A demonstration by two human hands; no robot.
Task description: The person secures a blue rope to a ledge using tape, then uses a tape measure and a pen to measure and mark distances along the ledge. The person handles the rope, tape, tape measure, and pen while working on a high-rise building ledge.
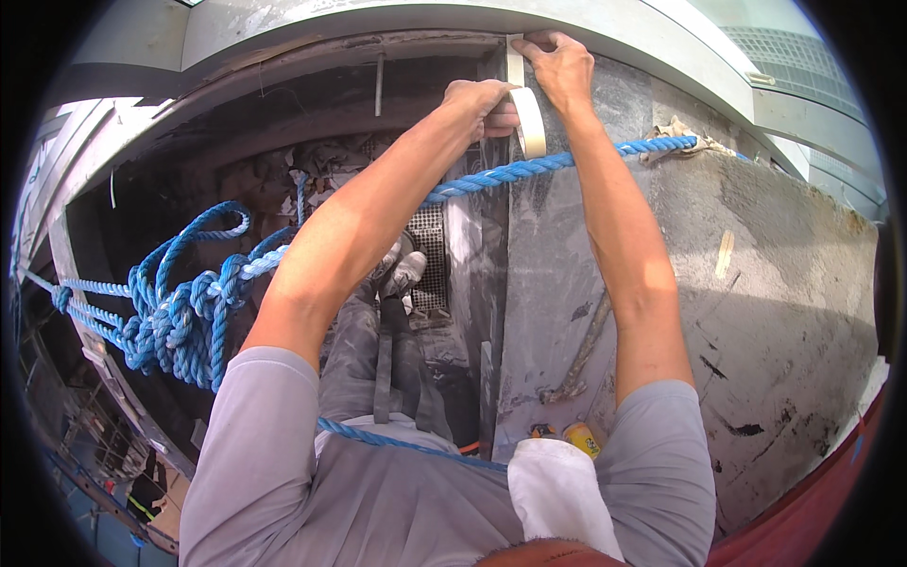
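"Hands first: both of yours reach out ahead, close together under the rail (435, 17). What does your left hand (482, 102) have?"

"You have it closed on the roll (531, 123), thumb near the top of the ring and fingers bent at its left side. How far they go into the hole, we can't tell"

"And your right hand (564, 74)?"

"It's half curled, with thumb and fingertips gathered at the far end of the strip (515, 64). Whether you pinch that end or only press on it, we can't tell"

"Which way does the strip lie from you?"

"Its long axis runs away from you, nearly straight ahead, from the roll up to the rail. Your right hand is nearer the far end, just right of it; your left hand is nearer the roll, on the left and closer to your body. So the strip spans the gap between your two hands"

"Anything close by?"

"The rope (520, 173) crosses just on your side of the roll, sloping up to the right and passing below both your forearms. The slab (605, 227) spreads out to the right, with a stick (586, 350) lying on it, well apart from your hands"
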